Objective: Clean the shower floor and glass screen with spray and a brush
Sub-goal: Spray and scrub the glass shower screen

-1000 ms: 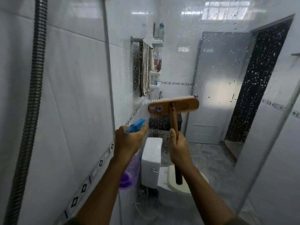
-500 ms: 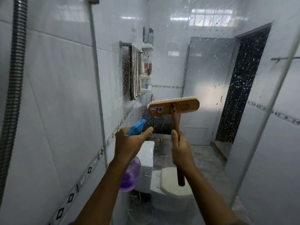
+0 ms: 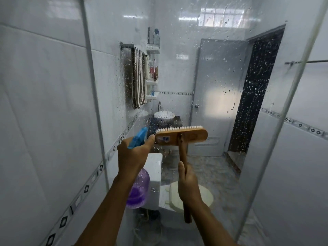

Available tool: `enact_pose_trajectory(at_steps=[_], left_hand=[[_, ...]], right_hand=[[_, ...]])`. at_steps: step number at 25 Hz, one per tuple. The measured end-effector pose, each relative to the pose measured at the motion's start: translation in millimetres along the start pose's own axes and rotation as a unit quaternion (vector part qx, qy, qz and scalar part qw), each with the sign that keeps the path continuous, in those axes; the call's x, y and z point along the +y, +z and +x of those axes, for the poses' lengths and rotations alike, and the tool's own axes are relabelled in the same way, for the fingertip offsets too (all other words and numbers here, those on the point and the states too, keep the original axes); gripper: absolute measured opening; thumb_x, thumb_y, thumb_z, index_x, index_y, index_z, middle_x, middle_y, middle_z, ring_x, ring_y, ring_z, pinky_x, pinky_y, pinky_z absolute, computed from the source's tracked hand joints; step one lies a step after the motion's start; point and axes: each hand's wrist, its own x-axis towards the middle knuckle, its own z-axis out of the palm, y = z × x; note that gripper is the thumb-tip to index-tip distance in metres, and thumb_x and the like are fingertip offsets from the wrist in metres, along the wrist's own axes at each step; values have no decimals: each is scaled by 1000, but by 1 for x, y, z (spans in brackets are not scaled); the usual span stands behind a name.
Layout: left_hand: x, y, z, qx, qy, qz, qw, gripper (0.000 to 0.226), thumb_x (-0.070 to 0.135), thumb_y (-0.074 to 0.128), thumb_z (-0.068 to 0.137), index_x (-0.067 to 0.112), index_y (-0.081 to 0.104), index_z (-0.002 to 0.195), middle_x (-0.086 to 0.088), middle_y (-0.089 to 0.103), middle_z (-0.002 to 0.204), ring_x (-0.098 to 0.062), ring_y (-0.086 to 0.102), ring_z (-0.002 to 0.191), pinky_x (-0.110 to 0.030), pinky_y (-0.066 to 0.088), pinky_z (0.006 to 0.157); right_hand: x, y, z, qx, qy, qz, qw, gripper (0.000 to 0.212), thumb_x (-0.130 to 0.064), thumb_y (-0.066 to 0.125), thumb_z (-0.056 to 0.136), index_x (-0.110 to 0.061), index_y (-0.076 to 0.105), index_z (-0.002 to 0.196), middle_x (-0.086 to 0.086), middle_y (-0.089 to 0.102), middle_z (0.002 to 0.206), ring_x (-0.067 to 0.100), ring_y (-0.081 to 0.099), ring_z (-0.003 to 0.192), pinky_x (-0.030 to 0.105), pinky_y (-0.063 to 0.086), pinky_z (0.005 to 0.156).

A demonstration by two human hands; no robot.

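right hand (image 3: 189,185) fingers wrapped round brush (image 3: 181,137) handle | head lies 9-to-3, bristles facing glass screen (image 3: 221,103) at 12 | left hand (image 3: 132,157) fingers grip spray bottle (image 3: 137,190), nozzle just beside head's 9 o'clock end

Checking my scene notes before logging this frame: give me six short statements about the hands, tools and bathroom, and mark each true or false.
1. The left hand holds the spray bottle. True.
2. The right hand has its grip on the brush head. False: it holds the wooden handle below the head.
3. The glass screen is speckled with droplets. True.
4. The toilet lid is raised. False: it lies down.
5. A striped towel hangs on the rail. True.
6. The spray bottle's trigger head is red. False: it is blue.
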Motion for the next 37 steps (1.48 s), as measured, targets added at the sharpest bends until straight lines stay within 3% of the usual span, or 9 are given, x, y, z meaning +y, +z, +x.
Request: enact_pose_trajectory(at_steps=[4, 6, 12, 19, 26, 30, 33, 35, 37], left_hand=[[3, 2, -2, 1, 4, 33, 999, 34, 47, 75, 85, 23, 60, 67, -6, 67, 66, -20, 65, 55, -48, 61, 56], [6, -1, -2, 11, -4, 10, 1000, 35, 44, 75, 86, 15, 63, 68, -9, 66, 65, -20, 62, 51, -48, 60, 53], [6, -15, -6, 21, 2, 16, 1000, 33, 43, 72, 88, 18, 60, 71, -4, 63, 62, -19, 61, 51, -43, 60, 55], [-2, -45, 2, 54, 2, 18, 998, 29, 42, 71, 89, 23, 57, 72, -7, 63, 65, -32, 66, 60, -47, 62, 63], [-6, -70, 16, 64, -41, -13, 997, 44, 56, 68, 85, 12, 65, 84, -16, 68, 74, -23, 61, 53, -30, 55, 51], [-12, -81, 20, 68, -35, 11, 997, 50, 61, 66, 84, 11, 66, 89, -14, 68, 75, -25, 63, 55, -26, 53, 49], [-10, -86, 25, 83, -21, 22, 996, 49, 59, 65, 86, 10, 65, 89, -12, 68, 75, -26, 65, 59, -28, 55, 53], [-9, -88, 28, 88, -12, 12, 996, 45, 56, 66, 87, 11, 66, 87, -11, 69, 75, -25, 64, 58, -34, 57, 57], [-10, -88, 29, 89, -4, 6, 996, 43, 56, 66, 87, 12, 66, 87, -8, 69, 73, -21, 63, 57, -34, 57, 59]], right_hand=[[-74, -8, 59, 34, -83, -2, 996, 44, -57, 34, 102, -20, 57, 105, -5, 51, 69, 7, 50, 56, 29, 45, 50], [-85, -16, 75, 46, -109, 5, 993, 43, -54, 34, 104, -18, 56, 107, -5, 50, 67, 5, 47, 52, 25, 42, 47], [33, 19, -24, -9, 30, 1, 1000, 43, -54, 34, 100, -20, 59, 102, -7, 55, 71, -4, 56, 56, 13, 43, 50], [-67, 30, 51, 10, -83, 48, 995, 33, -50, 36, 105, -25, 54, 94, -3, 53, 71, 9, 49, 60, 27, 43, 52], [-6, 83, -20, -69, 17, 51, 996, 44, -57, 31, 99, -23, 56, 113, -7, 62, 93, 4, 63, 81, 13, 49, 63], [-107, 96, 39, -46, -90, 44, 994, 33, -56, 34, 104, -27, 52, 104, -1, 63, 93, 15, 66, 86, 37, 59, 74], [-111, 107, 59, -31, -116, 40, 992, 40, -61, 33, 102, -26, 51, 106, 2, 63, 90, 17, 65, 82, 44, 59, 73], [-69, 111, 30, -41, -74, 39, 996, 46, -65, 33, 98, -25, 54, 105, 7, 65, 89, 12, 65, 77, 40, 60, 69], [-28, 113, -11, -73, -11, 44, 996, 49, -66, 31, 91, -25, 55, 103, 8, 65, 89, 7, 62, 71, 25, 56, 62]])
